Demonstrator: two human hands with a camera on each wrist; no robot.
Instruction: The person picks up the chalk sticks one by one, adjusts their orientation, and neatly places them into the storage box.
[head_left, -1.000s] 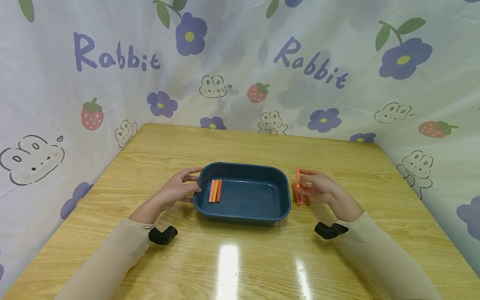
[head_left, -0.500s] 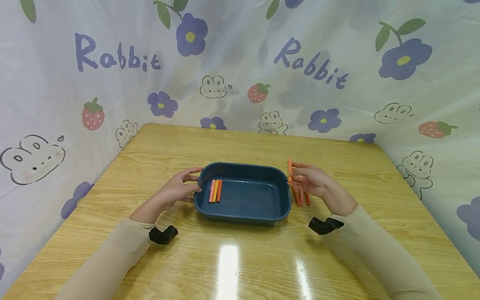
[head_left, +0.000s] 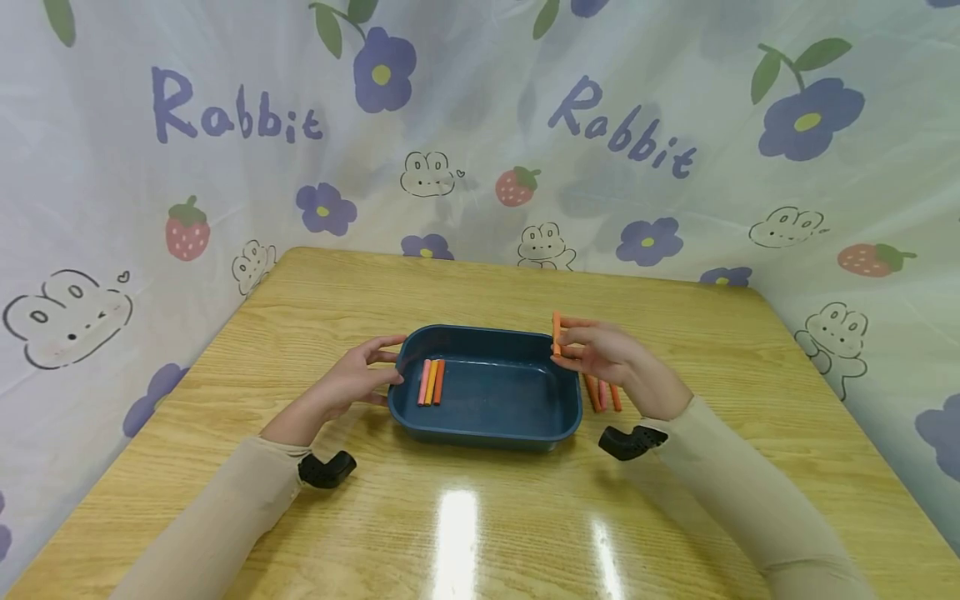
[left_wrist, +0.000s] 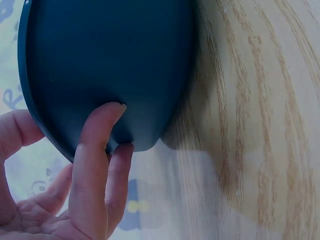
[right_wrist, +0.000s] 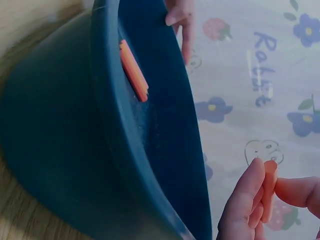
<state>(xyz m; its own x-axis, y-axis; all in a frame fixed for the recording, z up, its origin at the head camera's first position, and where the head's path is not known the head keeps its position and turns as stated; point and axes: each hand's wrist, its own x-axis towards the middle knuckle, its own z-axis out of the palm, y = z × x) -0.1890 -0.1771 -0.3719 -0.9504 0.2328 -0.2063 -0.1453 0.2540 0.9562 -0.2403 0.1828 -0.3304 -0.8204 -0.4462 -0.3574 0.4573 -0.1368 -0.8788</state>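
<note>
A dark blue rectangular plastic tub (head_left: 491,435) stands on the table. At its left end, my left hand (head_left: 351,379) grips the rim, some fingers against the outer wall and a fingertip over the edge. Inside the tub's left part, pink, yellow and red-orange crayon-like sticks (head_left: 431,382) lie side by side. My right hand (head_left: 611,354) pinches an orange crayon-like stick (head_left: 557,335) upright between thumb and fingers, above the tub's far right corner. Several more sticks (head_left: 602,394) lie on the table just right of the tub, partly hidden by that hand.
The wooden table (head_left: 480,517) extends around the tub on all sides. A white cloth (head_left: 465,100) printed with rabbits, flowers and strawberries hangs behind and at the sides. A black curved piece (head_left: 633,442) is fixed at each wrist.
My right hand has carried the orange stick up and leftward, from over the sticks on the table to the tub's right rim. The left hand and tub have stayed in place.
</note>
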